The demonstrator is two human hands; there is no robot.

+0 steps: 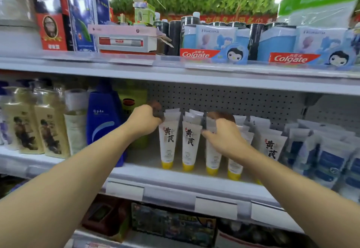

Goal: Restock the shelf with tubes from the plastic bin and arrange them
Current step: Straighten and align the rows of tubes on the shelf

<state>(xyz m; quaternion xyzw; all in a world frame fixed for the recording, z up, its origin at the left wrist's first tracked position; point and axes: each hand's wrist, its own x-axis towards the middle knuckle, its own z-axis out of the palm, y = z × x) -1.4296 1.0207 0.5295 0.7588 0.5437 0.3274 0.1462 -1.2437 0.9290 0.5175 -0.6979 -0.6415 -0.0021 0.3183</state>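
Note:
Several white tubes with yellow caps [169, 144] stand cap-down in rows on the middle shelf [175, 177], each with black characters on the front. My left hand [145, 120] grips the crimped top of the leftmost tube row. My right hand [224, 134] reaches over the third row, its fingers curled on the tops of tubes there and its thumb near the second row [190, 144]. More of the same tubes [271, 146] stand to the right of my right arm. The plastic bin is not in view.
A blue bottle [104, 123] and beige bottles [51, 130] stand left of the tubes. Blue-and-white pouches [329, 160] fill the shelf to the right. The upper shelf carries Colgate packs [212, 50] and boxes [81, 17]. A perforated back panel [233, 99] closes the shelf behind.

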